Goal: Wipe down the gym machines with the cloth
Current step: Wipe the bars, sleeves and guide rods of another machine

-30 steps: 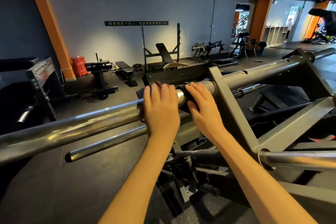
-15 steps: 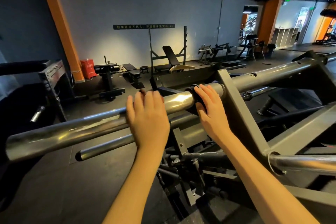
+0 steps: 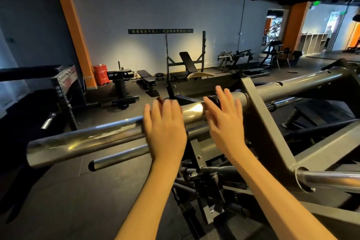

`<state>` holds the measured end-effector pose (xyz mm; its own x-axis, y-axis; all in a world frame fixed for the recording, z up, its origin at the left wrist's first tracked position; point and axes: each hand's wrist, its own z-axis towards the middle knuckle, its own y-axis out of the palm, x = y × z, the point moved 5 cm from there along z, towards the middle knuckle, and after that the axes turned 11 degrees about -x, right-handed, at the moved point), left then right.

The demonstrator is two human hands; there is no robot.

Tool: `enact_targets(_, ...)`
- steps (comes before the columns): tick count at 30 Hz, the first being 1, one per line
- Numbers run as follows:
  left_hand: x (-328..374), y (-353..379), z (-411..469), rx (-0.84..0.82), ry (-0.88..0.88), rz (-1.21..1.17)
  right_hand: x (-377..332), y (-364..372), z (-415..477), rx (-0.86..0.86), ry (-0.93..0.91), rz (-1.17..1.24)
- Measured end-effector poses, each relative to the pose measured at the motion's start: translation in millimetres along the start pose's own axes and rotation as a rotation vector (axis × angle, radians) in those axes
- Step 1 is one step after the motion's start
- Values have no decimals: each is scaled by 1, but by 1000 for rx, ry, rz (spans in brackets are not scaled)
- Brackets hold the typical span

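**Left hand slid outward along the bar; right hand lifted off**

The machine [image 3: 272, 134] filled the right half of the view, its grey frame carrying a long chrome bar [image 3: 81, 140] that ran out to the left over the dark rubber floor [image 3: 58, 200]. A shorter, thinner bar [image 3: 120, 157] sat just below it.

Compared with a second before, the left hand [image 3: 165, 128] had travelled leftward along the chrome bar, away from the frame's upright, leaving a bright stretch of metal bare between the two hands. It lay over the bar palm down with the fingers curled across the top, pressed against the metal rather than closed around it. The right hand [image 3: 226, 121], which had been resting flat on the bar next to the black collar [image 3: 214, 101], was now raised with its fingers spread and blurred, apart from the bar and holding nothing.

A small dark edge [image 3: 160, 100] showed beyond the left fingertips; this was probably the cloth, trapped between palm and bar, though most of it was hidden and I cannot tell for sure.

Judged from that, the wiping stroke was working outward toward the bar's free end, with that outer stretch yet to be covered.
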<state>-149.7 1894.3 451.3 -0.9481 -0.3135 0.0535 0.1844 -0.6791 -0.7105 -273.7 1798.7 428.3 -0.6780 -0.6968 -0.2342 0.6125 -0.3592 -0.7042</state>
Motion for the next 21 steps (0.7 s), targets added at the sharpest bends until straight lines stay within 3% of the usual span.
enact_targets(4,-13,-1,-6,-7,76,-37,-39,22,5,-61,-125,141)
enact_targets(9,-80,-22,-40,77,-88,4,-31,22,6,-39,-165,176)
enact_targets(12,-61,-16,-33,78,-194,-9,-37,26,7,-39,-130,170)
enact_targets(17,1,6,-6,-30,41,22,-35,24,5,-22,-137,129)
enact_targets(19,-18,-1,-12,-26,66,20,-35,23,5,-25,-146,128)
enact_targets(21,-58,-15,-30,15,-18,16,-36,23,5,-37,-153,135)
